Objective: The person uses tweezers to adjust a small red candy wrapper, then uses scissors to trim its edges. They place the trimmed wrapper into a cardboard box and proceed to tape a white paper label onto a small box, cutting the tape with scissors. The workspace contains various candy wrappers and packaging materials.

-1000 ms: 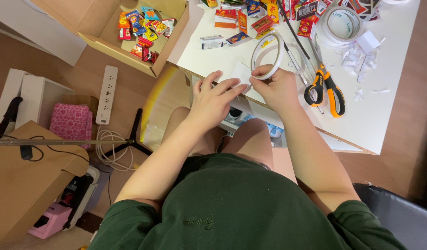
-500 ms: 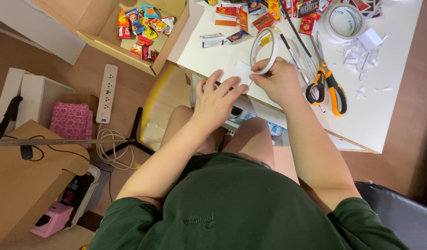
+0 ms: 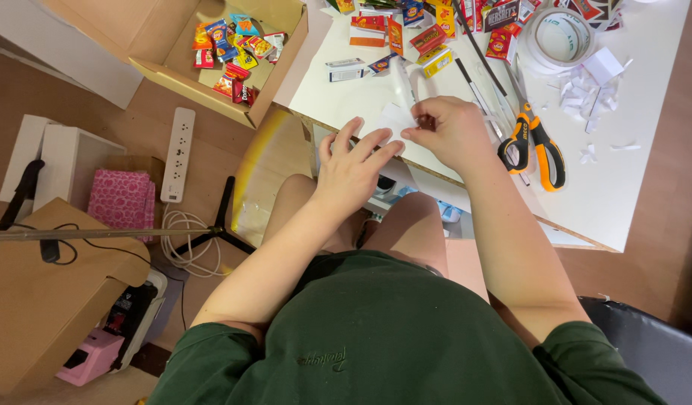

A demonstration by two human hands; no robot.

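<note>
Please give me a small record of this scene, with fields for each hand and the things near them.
left hand: fingers spread, pressing on a white paper piece
right hand: pinching at the same paper
surface: white table
near right hand: orange-handled scissors, tape roll
further back: small colourful packets, cardboard box holding more packets

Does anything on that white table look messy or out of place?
Yes: small white paper scraps lie scattered near the tape roll, and colourful little packets are strewn loosely along the table's far edge. The orange-handled scissors lie beside the right hand.
</note>
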